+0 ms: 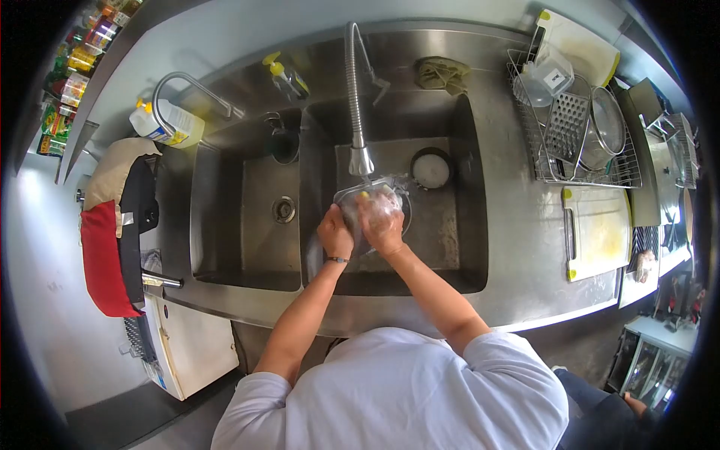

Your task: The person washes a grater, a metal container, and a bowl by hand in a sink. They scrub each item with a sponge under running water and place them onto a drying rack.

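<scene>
From here I see the left hand [335, 234] gripping the near left edge of a clear plastic container [351, 196] under the spring-hose faucet [359, 159], over the right-hand basin [450, 247] of the steel double sink. The right hand [381, 219], wet and sudsy, is pressed against the container, its fingers curled over something yellow that I can't make out. Just beyond the hands, to the right, a round dark-rimmed pot [431, 169] sits in the same basin, and farther right a grater [566, 127] leans in the wire dish rack [592, 182].
</scene>
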Demonstrator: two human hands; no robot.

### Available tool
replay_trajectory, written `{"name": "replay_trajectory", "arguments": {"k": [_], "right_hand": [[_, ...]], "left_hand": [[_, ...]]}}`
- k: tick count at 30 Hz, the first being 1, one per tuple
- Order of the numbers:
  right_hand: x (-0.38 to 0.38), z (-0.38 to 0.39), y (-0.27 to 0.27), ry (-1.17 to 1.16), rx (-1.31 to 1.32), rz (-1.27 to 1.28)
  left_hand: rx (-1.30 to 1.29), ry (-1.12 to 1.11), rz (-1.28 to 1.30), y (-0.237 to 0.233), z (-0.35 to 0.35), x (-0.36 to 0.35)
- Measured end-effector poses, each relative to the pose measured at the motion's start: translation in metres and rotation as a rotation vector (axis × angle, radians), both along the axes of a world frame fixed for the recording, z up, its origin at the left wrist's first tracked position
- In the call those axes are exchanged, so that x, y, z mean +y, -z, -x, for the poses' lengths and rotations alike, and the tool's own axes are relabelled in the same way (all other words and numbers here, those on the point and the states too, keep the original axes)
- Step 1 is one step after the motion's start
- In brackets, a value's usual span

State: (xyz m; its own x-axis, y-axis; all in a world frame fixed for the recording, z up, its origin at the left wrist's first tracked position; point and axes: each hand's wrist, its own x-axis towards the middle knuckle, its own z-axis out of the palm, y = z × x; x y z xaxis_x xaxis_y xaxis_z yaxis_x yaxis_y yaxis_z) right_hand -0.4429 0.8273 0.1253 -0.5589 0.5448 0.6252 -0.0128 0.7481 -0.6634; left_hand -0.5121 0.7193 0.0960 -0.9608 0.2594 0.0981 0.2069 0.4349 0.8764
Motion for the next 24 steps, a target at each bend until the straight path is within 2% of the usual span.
{"name": "replay_trajectory", "arguments": {"k": [1, 3, 4, 5, 6, 7, 9, 10, 11, 12, 13, 14, 15, 16, 17, 18, 19, 20, 21, 22, 23, 24], "right_hand": [[0.001, -0.001, -0.002, -0.036, -0.026, 0.002], [0.026, -0.001, 0.026, -0.063, -0.089, -0.004], [0.034, 0.004, 0.047, 0.096, -0.022, 0.18], [0.041, 0.002, 0.035, 0.202, -0.148, 0.809], [0.053, 0.006, 0.059, 0.223, -0.083, 1.046], [0.062, 0.006, 0.083, 0.242, -0.017, 1.284], [0.075, -0.012, 0.063, -0.147, -0.135, 1.996], [0.079, -0.027, 0.06, -0.517, -0.07, 2.088], [0.077, -0.03, 0.074, -0.744, -0.106, 1.296], [0.083, -0.037, 0.087, -0.72, -0.132, 1.242], [0.085, -0.041, 0.077, -0.696, -0.156, 1.189], [0.084, -0.042, 0.075, -0.696, -0.156, 1.19], [0.082, -0.043, 0.074, -0.634, -0.13, 1.416], [0.08, -0.044, 0.074, -0.563, -0.101, 1.641], [0.078, -0.046, 0.079, -0.559, -0.096, 1.644], [0.076, -0.046, 0.086, -0.454, -0.095, 1.601], [0.075, -0.048, 0.089, -0.35, -0.095, 1.556], [0.075, -0.047, 0.088, -0.35, -0.094, 1.557], [0.073, -0.046, 0.086, -0.279, -0.204, 1.407], [0.071, -0.046, 0.086, -0.208, -0.31, 1.256], [0.071, -0.046, 0.086, -0.207, -0.308, 1.256], [0.072, -0.045, 0.085, -0.171, -0.352, 1.093]], "left_hand": [[-0.047, 0.029, 0.1, -0.001, -0.001, 0.0], [0.044, -0.032, 0.02, 0.009, -0.005, 0.005], [0.061, -0.056, -0.002, 0.012, -0.004, 0.002], [0.081, -0.08, -0.028, -0.002, -0.004, 0.006], [0.053, -0.025, -0.084, -0.017, -0.007, 0.005], [0.052, -0.025, -0.084, -0.013, 0.0, 0.0], [0.182, 0.361, 0.065, 0.001, 0.019, -0.013], [0.35, 0.443, 0.023, -0.017, 0.014, -0.004], [0.348, 0.442, 0.023, -0.027, 0.016, 0.0], [0.428, 0.504, -0.009, -0.034, 0.02, 0.003], [0.508, 0.566, -0.04, -0.037, 0.024, 0.002], [0.322, 0.612, -0.028, -0.035, 0.025, -0.002], [0.321, 0.615, -0.026, -0.032, 0.019, 0.001], [0.312, 0.49, -0.126, -0.028, 0.008, 0.009], [0.302, 0.365, -0.225, -0.025, 0.001, 0.012], [0.168, 0.403, -0.174, -0.014, 0.002, 0.004], [0.168, 0.406, -0.173, 0.002, -0.003, -0.001], [-0.282, 0.259, -0.347, 0.015, -0.008, -0.002], [-0.731, 0.097, -0.509, 0.027, -0.009, -0.004], [-0.937, 0.0, -0.565, 0.012, -0.011, -0.003], [-0.937, 0.002, -0.564, 0.022, -0.007, -0.01], [-1.152, 0.093, -0.563, 0.038, 0.0, -0.02]]}}
